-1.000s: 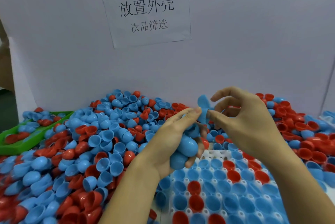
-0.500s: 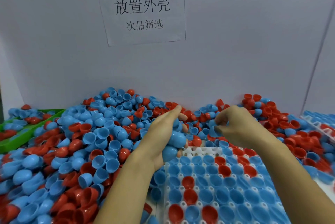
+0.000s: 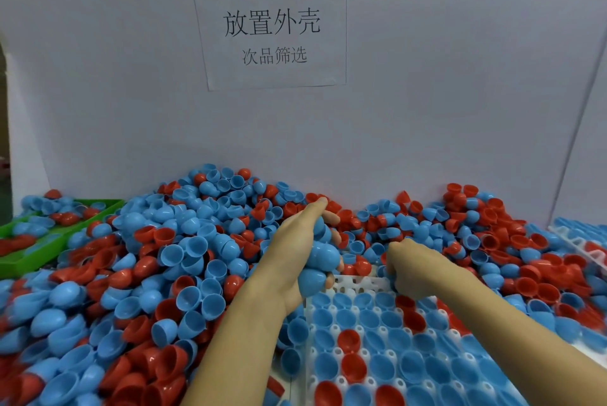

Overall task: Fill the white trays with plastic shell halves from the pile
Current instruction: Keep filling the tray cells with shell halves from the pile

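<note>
A big pile of blue and red shell halves (image 3: 184, 261) covers the table to the back wall. A white tray (image 3: 353, 284) lies in front of me, most of its cups filled with blue and red halves. My left hand (image 3: 295, 248) holds a clutch of several blue shell halves (image 3: 320, 261) above the tray's far left corner. My right hand (image 3: 405, 266) is down at the tray's far edge, fingers curled downward into the cups there; what they hold is hidden.
A green tray (image 3: 36, 249) with shell halves sits at the left. A second white tray (image 3: 578, 241), partly filled, lies at the right edge. A white board with a paper sign (image 3: 271, 27) stands right behind the pile.
My right hand, which pinched a blue half from my left hand's clutch, has dropped down to the tray's far edge. My left hand stayed about where it was.
</note>
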